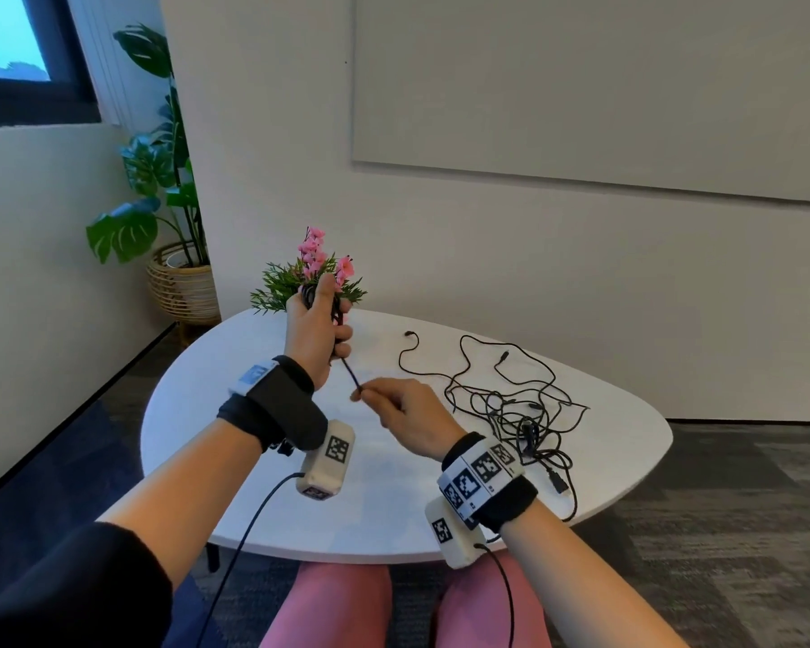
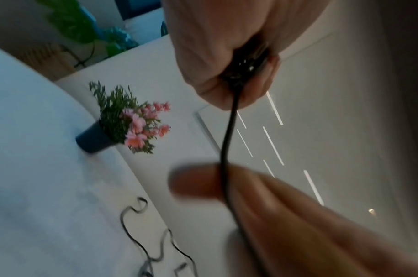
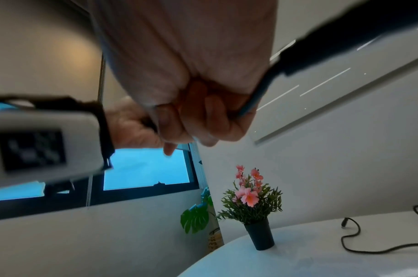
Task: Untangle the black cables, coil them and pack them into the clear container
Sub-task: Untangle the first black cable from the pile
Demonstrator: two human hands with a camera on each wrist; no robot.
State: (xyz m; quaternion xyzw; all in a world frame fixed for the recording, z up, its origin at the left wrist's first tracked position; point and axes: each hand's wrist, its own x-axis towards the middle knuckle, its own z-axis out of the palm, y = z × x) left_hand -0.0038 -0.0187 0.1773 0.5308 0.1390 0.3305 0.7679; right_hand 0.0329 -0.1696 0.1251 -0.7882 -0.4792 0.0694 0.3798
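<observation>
Above the white table (image 1: 263, 507), the left hand (image 1: 316, 332) clenches a coiled black cable (image 1: 310, 297), its loose tail (image 1: 351, 374) pinched by the right hand (image 1: 410, 416), while tangled black cables (image 1: 510, 404) lie on the tabletop farther right.

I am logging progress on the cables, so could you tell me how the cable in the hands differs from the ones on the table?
The held cable is bunched in the left hand, its end pinched by the right hand; the tangled cables sprawl loose on the white table. The held cable is raised; the tangled cables lie untouched. Both are thin and black.
</observation>
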